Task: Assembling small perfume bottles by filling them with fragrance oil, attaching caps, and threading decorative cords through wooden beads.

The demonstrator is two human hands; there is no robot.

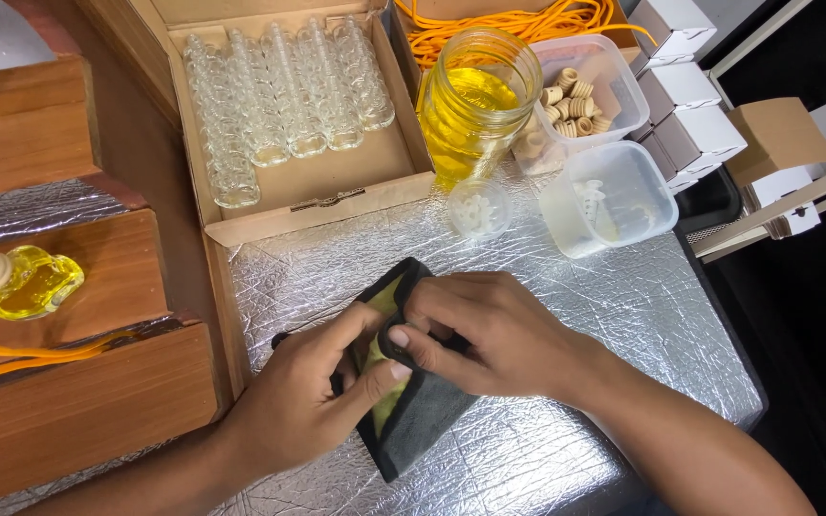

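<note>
Down on the foil mat (623,306), both hands meet over a dark cloth (423,416) with a yellow-green inner face. The left hand (303,406) grips the cloth from its left side, thumb pressed on the yellow-green part, fingers curled under the edge. The right hand (489,334) closes over the cloth's upper end, fingertips pinching the fabric; whether something small sits inside the fold cannot be told. The cloth lies near the mat's front middle, partly hidden by both hands. Behind it stands a jar (475,100) of yellow liquid, just beside a cardboard box (336,182) of empty glass bottles (279,91). A tub (590,86) of wooden caps and a second, cloudy tub (609,196) sit to the right. At the left, a filled bottle (31,282) rests on a wooden step (97,268).
</note>
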